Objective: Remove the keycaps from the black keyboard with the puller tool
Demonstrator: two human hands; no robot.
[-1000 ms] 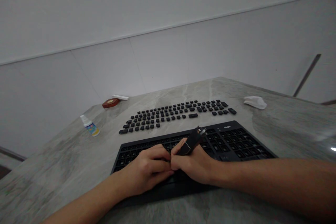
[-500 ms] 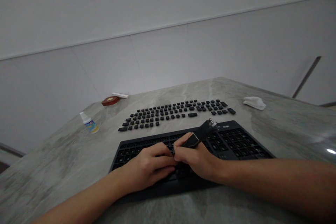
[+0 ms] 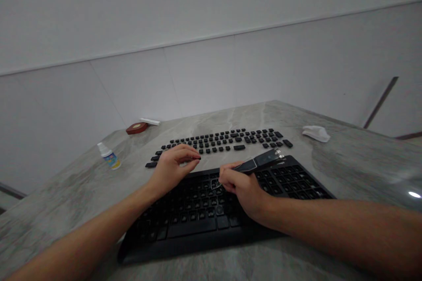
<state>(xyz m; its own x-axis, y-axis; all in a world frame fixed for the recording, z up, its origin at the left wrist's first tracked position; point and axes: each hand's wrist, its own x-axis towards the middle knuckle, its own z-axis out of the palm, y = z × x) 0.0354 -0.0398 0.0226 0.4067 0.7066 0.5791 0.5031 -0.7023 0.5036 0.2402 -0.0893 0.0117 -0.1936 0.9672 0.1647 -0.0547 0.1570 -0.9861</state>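
Observation:
A black keyboard (image 3: 193,228) lies in front of me with most of its keycaps off, the bare switches showing; a few caps remain in the bottom row. My left hand (image 3: 171,164) is raised over its far left edge, thumb and fingers pinching a small black keycap (image 3: 199,158). My right hand (image 3: 242,186) rests above the middle of the keyboard, closed around a black keycap puller (image 3: 259,162). Its wire loop points down left at the switches, and its metal end points up right. Behind the keyboard, loose keycaps (image 3: 239,147) stand in rows on the table.
The grey marbled table (image 3: 82,210) meets a white wall at the back. To the left stands a small white spray bottle (image 3: 110,158), with a reddish-brown box (image 3: 136,128) and a white strip (image 3: 150,121) farther back. A white cloth (image 3: 315,133) lies on the right.
My left hand has lifted off the keyboard and moved up and left with a keycap. My right hand has stayed nearly in place, the puller now lying flatter and its wire loop visible.

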